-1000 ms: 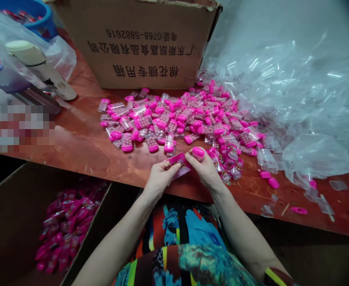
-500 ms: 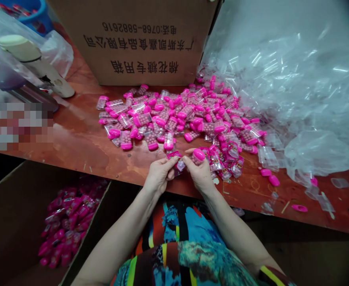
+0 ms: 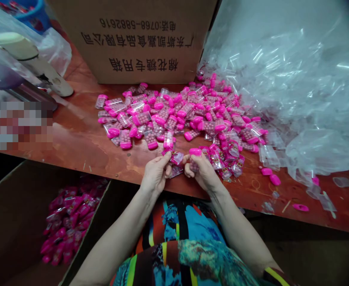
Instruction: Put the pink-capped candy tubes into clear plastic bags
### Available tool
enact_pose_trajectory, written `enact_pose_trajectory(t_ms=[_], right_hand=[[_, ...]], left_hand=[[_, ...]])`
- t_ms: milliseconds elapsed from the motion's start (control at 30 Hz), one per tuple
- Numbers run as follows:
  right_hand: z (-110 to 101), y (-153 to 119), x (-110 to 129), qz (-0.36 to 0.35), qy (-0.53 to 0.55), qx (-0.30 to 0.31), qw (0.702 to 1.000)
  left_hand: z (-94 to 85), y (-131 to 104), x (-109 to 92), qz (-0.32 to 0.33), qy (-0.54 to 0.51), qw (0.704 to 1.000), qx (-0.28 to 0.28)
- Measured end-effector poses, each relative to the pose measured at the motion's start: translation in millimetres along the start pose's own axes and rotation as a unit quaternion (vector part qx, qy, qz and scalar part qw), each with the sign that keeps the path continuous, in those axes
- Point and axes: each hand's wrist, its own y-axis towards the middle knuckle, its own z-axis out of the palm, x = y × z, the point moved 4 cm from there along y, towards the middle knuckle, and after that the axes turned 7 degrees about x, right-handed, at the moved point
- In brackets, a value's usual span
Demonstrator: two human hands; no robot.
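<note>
Near the table's front edge, my left hand (image 3: 156,173) pinches a pink printed plastic wrapper (image 3: 177,158) between thumb and fingers. A hand's width to the right, my right hand (image 3: 203,169) is closed around a small clear candy container (image 3: 194,153) with a pink cap, its cap pointing up and away from me. Beyond both hands spreads a heap of similar pink-capped containers (image 3: 162,115) filled with small round pink candies. Several pink printed wrappers (image 3: 232,159) lie piled just right of my right hand.
A large cardboard box (image 3: 144,43) stands behind the heap. Clear empty containers and plastic (image 3: 282,87) bulk up at right, with loose pink caps (image 3: 274,179) in front. An open carton (image 3: 10,210) holding wrapped pink packs sits below left. A bottle (image 3: 40,65) and blue basin (image 3: 34,18) stand left.
My hands have moved apart from each other. My right hand has turned the container more upright and shifted slightly right; the wrapper stays in my left hand, now spread more open.
</note>
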Motion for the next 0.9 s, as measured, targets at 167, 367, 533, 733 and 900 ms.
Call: enact_pose_trajectory(t_ms=[167, 367, 533, 733, 900], right_hand=[[2, -18, -4, -0.038, -0.058, -0.022, 0.997], [15, -22, -12, -0.014, -0.091, -0.027, 0.995], [16, -23, -10, 0.008, -0.055, 0.017, 0.998], [12, -23, -13, 0.016, -0.079, 0.044, 0.996], [8, -26, -7, -0.024, -0.258, 0.048, 0.965]], left_hand=[[-3.9, 2, 4, 0.001, -0.007, 1.000, -0.015], [1.8, 0, 9, -0.009, -0.012, 0.999, 0.028], [5.2, -5, 6, -0.028, 0.009, 0.997, 0.070], [10.9, -8, 8, -0.063, 0.033, 0.988, 0.134], [13.8, -8, 14, -0.106, 0.035, 0.980, 0.165]])
